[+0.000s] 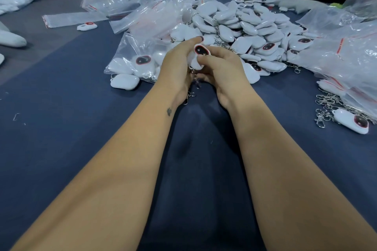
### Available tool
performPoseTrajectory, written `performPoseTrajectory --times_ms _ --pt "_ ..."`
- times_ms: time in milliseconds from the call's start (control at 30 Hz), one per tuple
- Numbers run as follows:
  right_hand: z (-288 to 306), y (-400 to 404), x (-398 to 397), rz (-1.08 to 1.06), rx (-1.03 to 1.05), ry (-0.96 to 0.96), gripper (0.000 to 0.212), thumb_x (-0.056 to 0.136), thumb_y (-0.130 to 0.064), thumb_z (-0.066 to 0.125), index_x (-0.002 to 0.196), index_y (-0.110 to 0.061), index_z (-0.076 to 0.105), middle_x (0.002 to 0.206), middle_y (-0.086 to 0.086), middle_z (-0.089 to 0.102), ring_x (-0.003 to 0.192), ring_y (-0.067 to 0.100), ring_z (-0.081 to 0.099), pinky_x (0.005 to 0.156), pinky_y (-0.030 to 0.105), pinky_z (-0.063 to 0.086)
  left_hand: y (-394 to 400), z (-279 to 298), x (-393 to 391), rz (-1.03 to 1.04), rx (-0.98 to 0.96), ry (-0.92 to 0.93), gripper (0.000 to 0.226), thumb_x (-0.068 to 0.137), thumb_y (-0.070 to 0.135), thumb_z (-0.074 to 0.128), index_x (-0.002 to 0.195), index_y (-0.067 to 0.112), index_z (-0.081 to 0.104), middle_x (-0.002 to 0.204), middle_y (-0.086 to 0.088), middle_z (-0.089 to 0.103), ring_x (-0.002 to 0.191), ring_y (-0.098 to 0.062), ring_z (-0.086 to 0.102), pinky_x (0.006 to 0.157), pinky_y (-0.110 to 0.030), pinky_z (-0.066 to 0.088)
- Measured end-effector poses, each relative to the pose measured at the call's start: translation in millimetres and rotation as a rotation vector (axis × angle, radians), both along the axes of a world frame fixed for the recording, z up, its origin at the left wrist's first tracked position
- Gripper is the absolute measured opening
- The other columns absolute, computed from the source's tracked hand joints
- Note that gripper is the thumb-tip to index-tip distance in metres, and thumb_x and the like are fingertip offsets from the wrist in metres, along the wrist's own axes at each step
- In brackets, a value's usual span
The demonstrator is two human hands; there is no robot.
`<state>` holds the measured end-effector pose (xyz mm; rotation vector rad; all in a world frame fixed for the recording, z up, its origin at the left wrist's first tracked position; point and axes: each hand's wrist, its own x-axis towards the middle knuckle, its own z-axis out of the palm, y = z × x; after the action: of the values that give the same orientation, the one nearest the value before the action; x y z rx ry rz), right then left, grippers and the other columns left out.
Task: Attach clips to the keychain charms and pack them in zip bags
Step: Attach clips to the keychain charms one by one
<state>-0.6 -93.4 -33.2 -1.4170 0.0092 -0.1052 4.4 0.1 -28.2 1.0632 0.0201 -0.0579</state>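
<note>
— Two bare forearms stretched out over the dark blue cloth-covered table (61, 128), and what did we hold?

— We held one white rounded plastic charm with a dark red-rimmed oval face (199, 55) between both hands. Our left hand (178, 67) curled round its left side; our right hand (221, 67) pinched it from the right, thumb on the shell.

— And the metal?

— A thin silver chain with a clip (190, 91) hung below it, between our wrists.

— Beyond that?

— We saw a clear zip bag holding several white charms (134, 61) to the left, and farther back a big heap of loose white charms (253, 26), with empty clear red-striped zip bags (114, 9) behind.
</note>
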Motion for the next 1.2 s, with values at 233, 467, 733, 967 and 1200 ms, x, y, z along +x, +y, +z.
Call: performPoseTrajectory --times_ms 233,467,733,967,1200 --pt "0 1 -3 -0.014 -0.049 -0.04 0.026 0.092 0.004 0.049 0.095 -0.014 0.068 0.083 0.008 0.066 0.06 0.011 0.059 0.05 0.017 0.045 3 -2 -1 -0.004 -0.029 -0.011 0.031 0.095 -0.002 0.035 0.099 0.013 0.063 0.078 -0.008 0.068 0.066 -0.02 0.059 0.055 -0.028 0.039" --pt "2 2 -4 -0.073 -0.074 -0.068 0.027 0.089 0.006 0.05 0.095 -0.013 0.068 0.073 0.003 0.064 0.055 0.009 0.059 0.046 0.018 0.045 3 -5 0 0.005 0.107 -0.049 0.03 0.091 -0.003 0.049 0.104 0.016 0.067 0.08 -0.006 0.071 0.068 -0.019 0.06 0.058 -0.029 0.045" --pt "2 1 -2 -0.061 0.008 -0.046 0.023 0.086 0.001 0.053 0.091 -0.016 0.067 0.084 0.008 0.067 0.066 0.015 0.06 0.053 0.022 0.044 4 -5 -5 -0.003 0.155 -0.128 0.029 0.094 -0.003 0.049 0.106 0.017 0.067 0.107 -0.022 0.068 0.078 -0.026 0.062 0.058 -0.029 0.053" --pt "5 -3 0 -0.137 0.317 0.01 0.014 0.091 0.0 0.049 0.097 -0.007 0.06 0.076 0.009 0.064 0.066 0.021 0.061 0.061 0.031 0.052 5 0 -10 0.254 0.711 -0.354 0.025 0.088 0.014 0.059 0.107 0.029 0.065 0.092 0.01 0.067 0.08 -0.005 0.062 0.074 -0.024 0.053" --pt "5 -1 2 -0.152 0.386 0.022 0.015 0.089 0.009 0.046 0.091 -0.006 0.049 0.087 0.015 0.056 0.071 0.023 0.058 0.073 0.035 0.06 24 -8 -7 0.462 1.556 -0.282 0.04 0.084 0.025 0.061 0.122 0.013 0.052 0.112 -0.01 0.062 0.11 -0.034 0.054 0.073 -0.037 0.037"
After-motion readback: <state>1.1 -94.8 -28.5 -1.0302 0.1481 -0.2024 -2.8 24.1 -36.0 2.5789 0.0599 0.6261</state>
